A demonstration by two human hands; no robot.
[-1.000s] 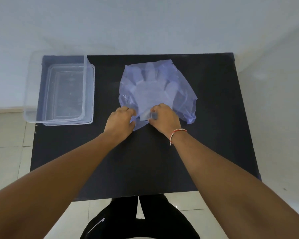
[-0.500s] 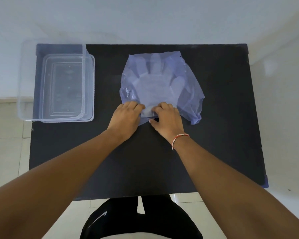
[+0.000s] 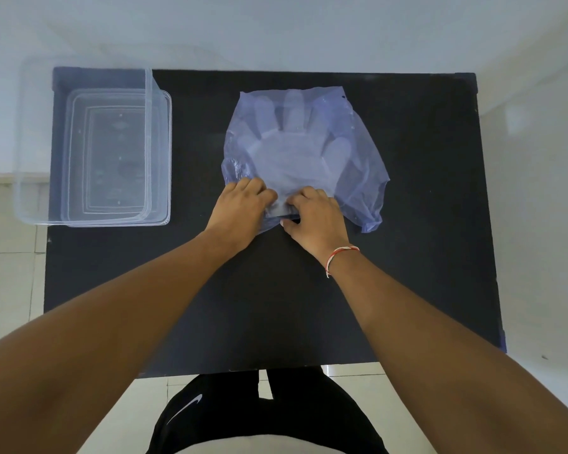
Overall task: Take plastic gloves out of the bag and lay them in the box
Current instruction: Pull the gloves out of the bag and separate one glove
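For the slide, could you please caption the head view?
Both hands, left and right, work the mouth of the bag holding gloves; clear box waits.

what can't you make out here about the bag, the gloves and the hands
- Head view: how many gloves lie in the bag; they overlap as one pale hand shape.
- Head view: the bag's opening, covered by the left hand and right hand.
- Head view: whether either grip pinches a glove or only bag film; fingertips curl under.
- Head view: the box far wall, lost against the pale wall.
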